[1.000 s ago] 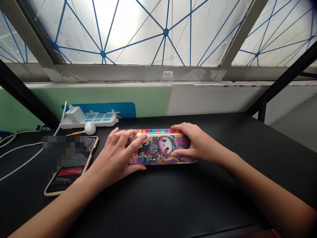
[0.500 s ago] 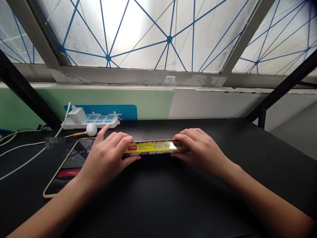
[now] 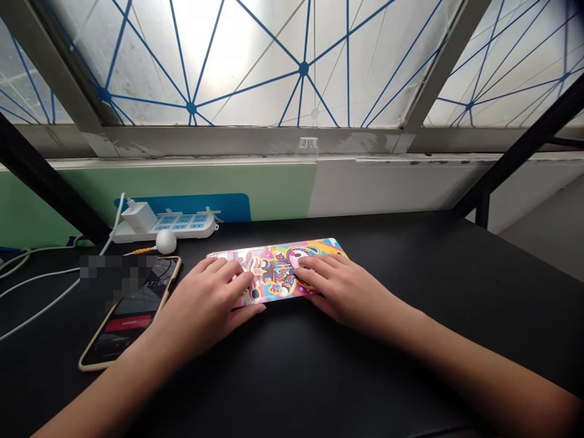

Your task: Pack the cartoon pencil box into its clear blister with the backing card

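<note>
A flat, colourful box (image 3: 274, 275) printed with a cartoon figure lies on the black table, its broad face turned up. At its left end is my left hand (image 3: 214, 298), fingers curled over the top and thumb along the near edge. The fingers of my right hand (image 3: 342, 285) rest across the right part of the printed face, with the thumb low by the near edge. Both hands are closed on the box and cover parts of its picture.
A phone (image 3: 130, 322) in a light-edged case lies left of my left forearm. Behind it are a white power strip (image 3: 187, 227) with a plugged-in charger (image 3: 139, 216), a round white object (image 3: 166, 241) and white cables. The black table (image 3: 292, 377) meets a wall below the window.
The box has tipped from showing its narrow yellow side to showing its broad printed face. My fingers have shifted onto that face, and the phone is less covered by my left hand.
</note>
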The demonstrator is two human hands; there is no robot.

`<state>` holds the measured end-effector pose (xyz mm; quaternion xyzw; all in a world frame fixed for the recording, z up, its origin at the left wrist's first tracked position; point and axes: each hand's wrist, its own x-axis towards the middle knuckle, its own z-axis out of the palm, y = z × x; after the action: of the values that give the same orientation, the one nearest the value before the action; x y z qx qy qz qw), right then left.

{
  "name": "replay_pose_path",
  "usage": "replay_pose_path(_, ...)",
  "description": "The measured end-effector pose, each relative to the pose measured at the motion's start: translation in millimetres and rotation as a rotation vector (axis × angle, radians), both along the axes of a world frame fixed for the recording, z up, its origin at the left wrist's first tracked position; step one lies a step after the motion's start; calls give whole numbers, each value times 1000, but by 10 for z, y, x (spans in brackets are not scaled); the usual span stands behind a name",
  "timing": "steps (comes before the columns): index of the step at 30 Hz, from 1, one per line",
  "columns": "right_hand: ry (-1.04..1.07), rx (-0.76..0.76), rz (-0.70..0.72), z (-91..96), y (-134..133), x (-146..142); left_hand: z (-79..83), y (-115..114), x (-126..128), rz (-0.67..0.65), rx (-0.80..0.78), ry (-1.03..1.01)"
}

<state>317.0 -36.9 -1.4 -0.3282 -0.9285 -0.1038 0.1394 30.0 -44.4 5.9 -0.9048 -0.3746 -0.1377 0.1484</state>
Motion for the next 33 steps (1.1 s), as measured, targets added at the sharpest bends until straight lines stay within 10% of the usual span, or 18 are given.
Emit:
replay_pose_path(11,-43,-244,44,-72,38,-27,-251,141,-2,253,-323,-55)
replay_pose_path(22,-60,-595,-165,364,132,541,-210,139,-11,291,-369,-9)
replay_pose_path(33,7,-122,-37,0,38,28,-208,49,52,127,-171,-18)
